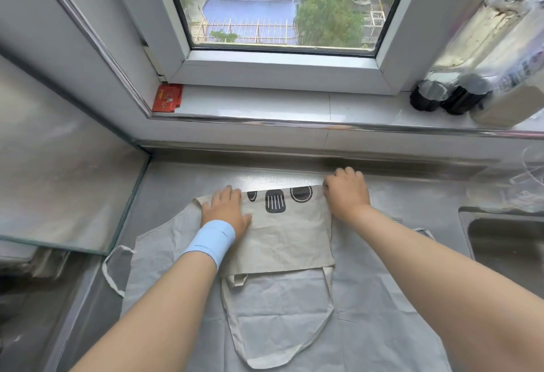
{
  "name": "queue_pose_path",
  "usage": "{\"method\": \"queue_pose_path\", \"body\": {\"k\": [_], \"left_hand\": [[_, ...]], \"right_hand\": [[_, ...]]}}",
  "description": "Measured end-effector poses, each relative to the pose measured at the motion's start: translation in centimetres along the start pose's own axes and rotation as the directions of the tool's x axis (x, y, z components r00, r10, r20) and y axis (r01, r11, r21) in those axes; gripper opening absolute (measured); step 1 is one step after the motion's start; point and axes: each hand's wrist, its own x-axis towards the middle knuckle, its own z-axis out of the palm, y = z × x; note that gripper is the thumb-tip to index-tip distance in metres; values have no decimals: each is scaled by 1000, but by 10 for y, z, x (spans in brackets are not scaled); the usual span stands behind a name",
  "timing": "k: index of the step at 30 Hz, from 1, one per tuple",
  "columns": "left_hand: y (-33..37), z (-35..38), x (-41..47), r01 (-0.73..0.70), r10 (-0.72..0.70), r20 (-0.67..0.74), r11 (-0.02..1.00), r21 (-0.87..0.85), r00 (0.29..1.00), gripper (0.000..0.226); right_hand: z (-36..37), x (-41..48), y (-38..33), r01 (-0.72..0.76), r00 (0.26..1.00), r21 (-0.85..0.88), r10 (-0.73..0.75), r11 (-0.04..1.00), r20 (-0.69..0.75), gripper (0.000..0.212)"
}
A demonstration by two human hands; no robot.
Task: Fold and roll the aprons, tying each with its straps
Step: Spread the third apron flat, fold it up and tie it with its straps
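A beige apron (pixel 282 292) lies spread on the steel counter (pixel 176 183), its bib folded down over the body with black utensil prints (pixel 275 201) along the far fold. The neck loop (pixel 323 321) lies on the grey inner side toward me. One side strap (pixel 110 271) curls off the apron's left edge. My left hand (pixel 226 210), with a blue wristband, lies flat with spread fingers on the fold's left end. At the fold's right corner rests my right hand (pixel 346 192), fingers curled at the cloth's edge; whether it pinches the cloth is hidden.
A glass panel (pixel 59 195) stands at the left. A sink (pixel 506 248) opens at the right. The window sill (pixel 265 104) above the counter holds a red packet (pixel 167 98) and dark-capped bottles (pixel 453 96). A clear plastic item (pixel 527 177) sits at far right.
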Motion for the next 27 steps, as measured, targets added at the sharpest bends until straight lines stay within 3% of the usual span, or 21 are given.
{"method": "queue_pose_path", "body": {"k": [2,4,7,10,12,15,16,20,24,27], "left_hand": [[-1,7,1,12,-4,147,999,-53,989,75],[-4,13,1,25,-20,184,999,-28,983,74],[-3,15,-3,57,-57,28,998,6,998,69],[4,20,-18,23,-27,-212,1000,-20,977,52],[9,28,-32,35,-41,-180,999,-36,983,59],[6,38,-29,51,-51,3,999,-6,999,78],[4,35,-22,32,-32,19,999,-7,999,79],[-2,10,1,34,-50,-99,987,-157,994,70],[5,12,-12,90,-141,-231,972,-218,963,54],[17,21,-23,231,-296,-141,906,-355,945,58]], "right_hand": [[-3,2,4,-25,999,-21,24,999,-22,18],[-11,4,9,-62,997,-3,62,998,-41,18],[-21,1,9,-128,983,98,139,987,-119,25],[-10,-24,-9,-48,976,140,76,989,-203,35],[10,-48,-30,-22,990,231,53,973,-131,33],[32,-69,-49,-127,985,338,78,933,156,60],[36,-68,-48,-118,981,339,56,933,188,64],[33,-36,-33,-121,979,341,56,932,195,70],[23,-32,-35,-198,978,480,142,855,151,64],[23,-50,-46,-120,990,496,139,860,0,52]]}}
